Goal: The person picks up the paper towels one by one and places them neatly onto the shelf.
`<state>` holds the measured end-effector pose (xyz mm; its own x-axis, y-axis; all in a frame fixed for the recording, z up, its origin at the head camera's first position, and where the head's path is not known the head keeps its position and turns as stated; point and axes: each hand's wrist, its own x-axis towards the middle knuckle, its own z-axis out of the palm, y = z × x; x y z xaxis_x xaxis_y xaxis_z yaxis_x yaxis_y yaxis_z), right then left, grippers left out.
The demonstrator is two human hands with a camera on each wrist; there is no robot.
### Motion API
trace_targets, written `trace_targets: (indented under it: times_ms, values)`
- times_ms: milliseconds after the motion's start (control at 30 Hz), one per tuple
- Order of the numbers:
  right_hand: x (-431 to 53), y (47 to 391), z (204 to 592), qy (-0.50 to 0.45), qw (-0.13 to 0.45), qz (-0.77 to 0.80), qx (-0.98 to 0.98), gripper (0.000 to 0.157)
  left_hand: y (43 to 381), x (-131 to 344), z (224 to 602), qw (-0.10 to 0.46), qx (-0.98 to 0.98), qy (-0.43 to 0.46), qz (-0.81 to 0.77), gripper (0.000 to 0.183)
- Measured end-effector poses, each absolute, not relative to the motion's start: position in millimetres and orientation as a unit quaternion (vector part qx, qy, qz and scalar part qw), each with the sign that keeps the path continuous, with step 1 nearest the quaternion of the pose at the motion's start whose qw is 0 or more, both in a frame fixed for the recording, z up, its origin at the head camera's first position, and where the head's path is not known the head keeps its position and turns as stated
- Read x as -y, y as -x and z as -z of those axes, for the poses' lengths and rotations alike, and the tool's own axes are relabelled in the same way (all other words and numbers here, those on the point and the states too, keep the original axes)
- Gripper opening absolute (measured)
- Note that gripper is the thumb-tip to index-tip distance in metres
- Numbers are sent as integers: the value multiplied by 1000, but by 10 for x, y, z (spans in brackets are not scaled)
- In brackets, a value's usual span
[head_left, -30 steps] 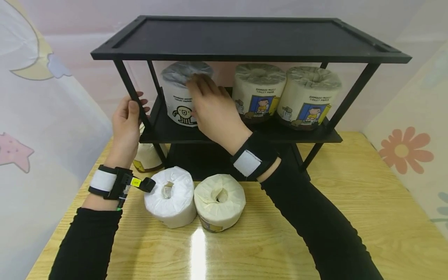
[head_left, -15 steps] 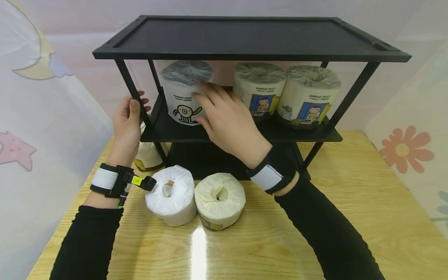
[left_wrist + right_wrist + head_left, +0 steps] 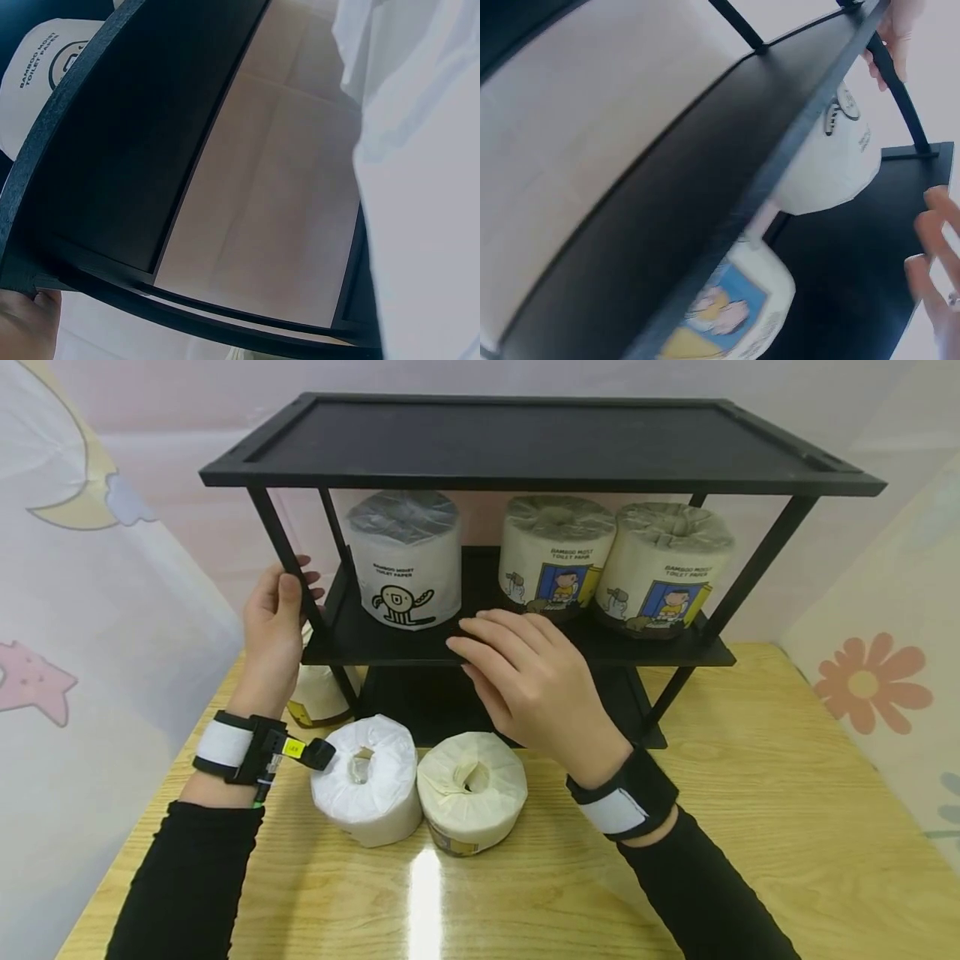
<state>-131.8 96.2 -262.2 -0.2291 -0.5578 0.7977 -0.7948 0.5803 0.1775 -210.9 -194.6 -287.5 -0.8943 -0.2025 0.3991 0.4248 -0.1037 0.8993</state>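
Head view, black rack (image 3: 525, 443) as our landmark: pink star (image 3: 33, 685) on the wall well left of the rack. Next, left hand (image 3: 270, 627) grips the rack's left front post (image 3: 273, 531), thumb on the near side, fingertips showing past it; left wrist view gives us only a bit of that hand, lower left, against the rack. Partly hidden roll (image 3: 318, 697) on the wooden table (image 3: 787, 827), left of the rack's lower part. Strapped to the left wrist, small camera (image 3: 320, 754), overlapping the white roll (image 3: 382, 806) in our view; that roll stands on the table in front of the rack's left half. Above it, on the rack's middle shelf (image 3: 480, 593), left end, we have a roll with a line-drawn figure (image 3: 405, 568), upright. Cream roll (image 3: 480, 814) stands in front of the rack, just beside the white one. Right hand (image 3: 536, 689) is in front of the rack's middle shelf, fingers loosely bent, holding nothing; whether it touches the shelf edge, we can't tell. Behind it, middle shelf, right half: inner cartoon roll (image 3: 557, 560), then outer cartoon roll (image 3: 663, 568) just beside it, near the rack's right front post (image 3: 757, 568). Last, orange flower (image 3: 862, 685) on the wall right of the rack.
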Motion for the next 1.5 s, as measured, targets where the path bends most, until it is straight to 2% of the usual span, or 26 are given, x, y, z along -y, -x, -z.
trace_targets:
  times_ms: [200,400,733,900,1067,1233,1500]
  values:
    - [-1177,1160,2812,-446,481,-150,739,19,2108,1937,2864,215,635,92,736,56]
    - [-1317,1071,2925,-437,492,-160,736,17,2096,1935,2861,214,642,91,731,53]
    - [-1533,1059,3003,-368,533,-222,729,18,2108,1928,2899,207,637,93,737,52]
    - [-1747,1064,2960,-294,535,-253,751,28,2103,1928,2892,207,644,93,731,52]
    - [-2040,1067,2909,-213,510,-255,794,47,2092,1928,2881,206,642,94,732,54]
    - [-2310,1075,2874,-177,478,-246,824,63,2095,1925,2878,209,643,94,731,50]
    - [-2545,1100,2890,-132,447,-259,846,76,2089,1938,2884,209,644,87,730,50]
